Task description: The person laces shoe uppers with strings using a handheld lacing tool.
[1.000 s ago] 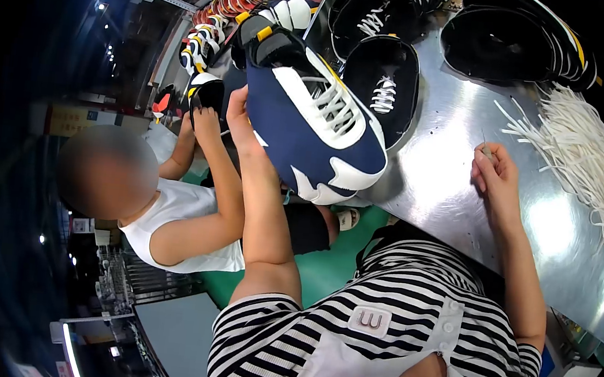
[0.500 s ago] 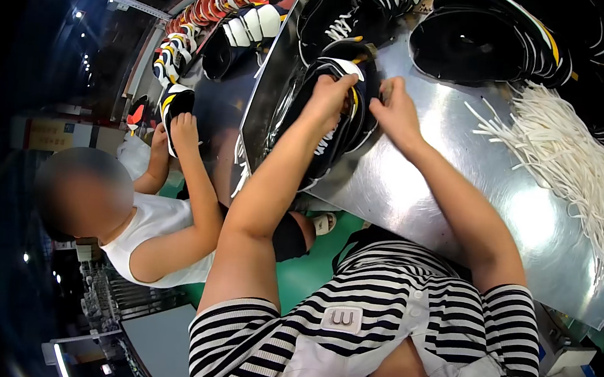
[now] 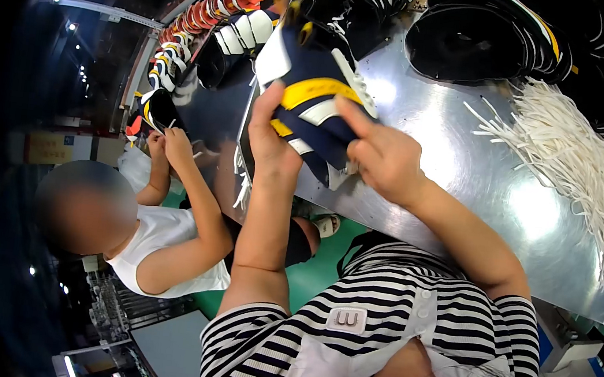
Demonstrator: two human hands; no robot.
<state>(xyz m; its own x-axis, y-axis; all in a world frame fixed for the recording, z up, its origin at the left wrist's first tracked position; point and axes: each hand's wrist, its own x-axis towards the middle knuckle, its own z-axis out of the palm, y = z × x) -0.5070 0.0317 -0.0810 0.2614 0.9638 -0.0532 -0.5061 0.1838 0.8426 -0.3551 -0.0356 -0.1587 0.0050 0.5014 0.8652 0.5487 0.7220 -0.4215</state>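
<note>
A navy shoe upper (image 3: 329,70) with white and yellow side stripes is tilted up above the metal table, its side facing me. My left hand (image 3: 274,138) is closed around its lower left edge, the thumb upright along the side and the other fingers hidden behind. On the right, my right hand (image 3: 390,157) grips the upper's edge, its index finger lying on the side near the yellow stripe and the other fingers curled. White lacing runs along the right edge of the upper.
A heap of white shoelaces (image 3: 576,173) lies on the metal table (image 3: 434,188). Rows of nested black uppers (image 3: 472,41) stand at the back. To the left, a co-worker in a white top (image 3: 170,248) handles another upper (image 3: 159,111). Orange-lined uppers (image 3: 222,3) line the far left.
The upper has been lifted and turned from its opening to its striped side. My left hand has moved left and down around its edge; my right hand has come down onto it.
</note>
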